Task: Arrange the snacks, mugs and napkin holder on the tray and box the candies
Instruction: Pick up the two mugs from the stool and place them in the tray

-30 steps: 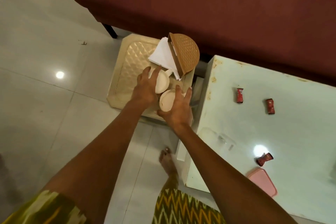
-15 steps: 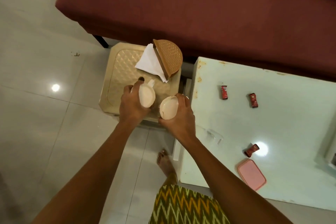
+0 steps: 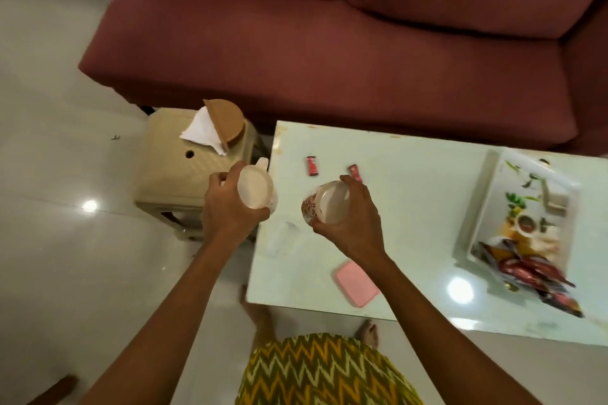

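Note:
My left hand [image 3: 227, 207] grips a white mug [image 3: 255, 187] in the air over the gap between the stool and the table. A second white mug with red print [image 3: 325, 205] is in my right hand [image 3: 353, 223], above the table's left part. The brown napkin holder [image 3: 227, 118] with white napkins [image 3: 200, 131] stands on the beige stool [image 3: 171, 174]. Two red candies lie on the table, one [image 3: 312, 166] left of the other [image 3: 356, 173], which my right fingers partly hide. The white tray [image 3: 477, 207] at the right holds snack packets [image 3: 533, 273].
A pale green table [image 3: 411, 207] stands in front of a maroon sofa [image 3: 329, 43]. A pink lid [image 3: 357, 283] lies near the table's front edge, and a clear box [image 3: 279, 237] sits at its left edge. My feet [image 3: 368, 332] are on the tiled floor.
Both hands lifted the mugs off the stool and carried them right, toward the table. My view swung right and up, bringing the tray with snacks into sight.

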